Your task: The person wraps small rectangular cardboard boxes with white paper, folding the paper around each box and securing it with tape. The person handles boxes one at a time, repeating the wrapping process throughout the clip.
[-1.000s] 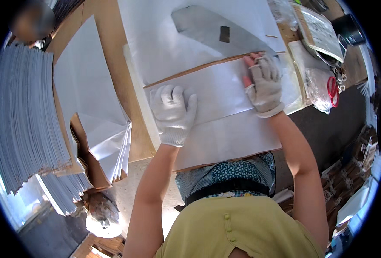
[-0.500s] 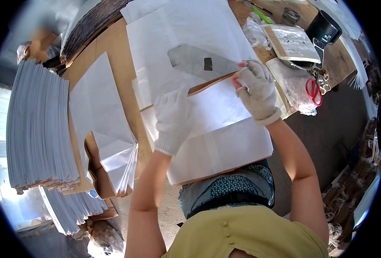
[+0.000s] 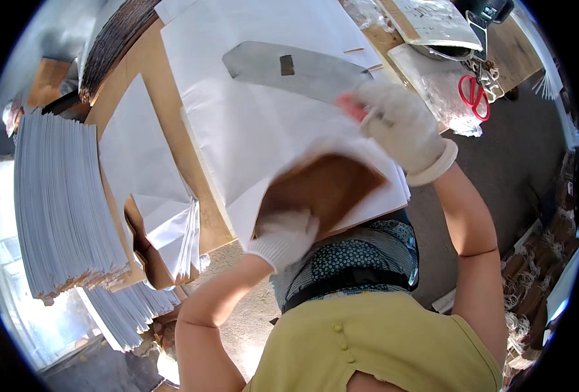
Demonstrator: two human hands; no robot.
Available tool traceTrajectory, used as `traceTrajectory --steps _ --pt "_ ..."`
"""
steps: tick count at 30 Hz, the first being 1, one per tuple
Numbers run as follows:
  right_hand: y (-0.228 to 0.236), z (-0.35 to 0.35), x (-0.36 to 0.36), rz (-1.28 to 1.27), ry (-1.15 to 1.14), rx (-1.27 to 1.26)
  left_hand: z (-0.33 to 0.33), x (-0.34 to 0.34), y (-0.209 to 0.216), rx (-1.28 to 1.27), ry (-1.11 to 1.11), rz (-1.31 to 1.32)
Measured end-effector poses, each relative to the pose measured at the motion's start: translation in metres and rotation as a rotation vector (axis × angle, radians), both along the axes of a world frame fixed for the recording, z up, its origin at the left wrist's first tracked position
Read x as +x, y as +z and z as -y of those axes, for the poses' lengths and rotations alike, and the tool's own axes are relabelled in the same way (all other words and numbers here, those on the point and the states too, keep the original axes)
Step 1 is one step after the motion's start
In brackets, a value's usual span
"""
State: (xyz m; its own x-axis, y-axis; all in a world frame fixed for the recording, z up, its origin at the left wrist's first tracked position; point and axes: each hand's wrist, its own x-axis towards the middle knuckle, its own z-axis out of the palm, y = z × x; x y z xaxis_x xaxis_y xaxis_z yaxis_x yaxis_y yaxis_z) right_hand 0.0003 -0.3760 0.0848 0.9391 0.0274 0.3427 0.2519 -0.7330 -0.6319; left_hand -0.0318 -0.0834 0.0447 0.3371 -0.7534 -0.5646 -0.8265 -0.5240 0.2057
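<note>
A stack of large white paper sheets or bags [image 3: 237, 124] lies on the table in front of me. The near end of the top one is folded over toward my body, its brown underside [image 3: 322, 193] showing and smeared by motion. My left hand [image 3: 284, 236], in a white knitted glove, is closed on this turned paper at its near left. Above the stack's right side is my right hand [image 3: 404, 127], gloved with reddish fingertips bare; its fingers curl but are blurred. Beside it, a flat grey plate [image 3: 256, 62] with a dark square patch lies on the white paper.
At the left stand a tall pile of folded white paper [image 3: 67, 202] and a smaller white bundle with brown lining [image 3: 149, 144]. Red-handled scissors [image 3: 474, 98], a plastic bag [image 3: 426, 85] and a black container [image 3: 489, 10] sit at the right. Bundled material [image 3: 531, 287] lies low right.
My left hand has moved toward my body, folding the paper's edge over so the brown side shows. My right hand has come nearer too, and the view has shifted.
</note>
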Motion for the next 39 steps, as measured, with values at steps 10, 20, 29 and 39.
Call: traceTrajectory --steps 10,20,29,39 --pt "-0.097 0.04 -0.042 -0.211 -0.338 -0.134 0.13 0.1 -0.044 0.396 0.098 0.072" --pt "-0.106 -0.012 -0.067 -0.11 -0.105 -0.041 0.09 0.156 -0.03 -0.005 0.117 -0.39" --pt "-0.107 -0.025 -0.063 -0.193 -0.041 -0.367 0.079 0.194 -0.004 -0.166 0.744 -0.565" --pt "-0.102 -0.031 -0.071 -0.212 0.142 -0.493 0.079 0.176 -0.029 -0.205 0.426 -0.009"
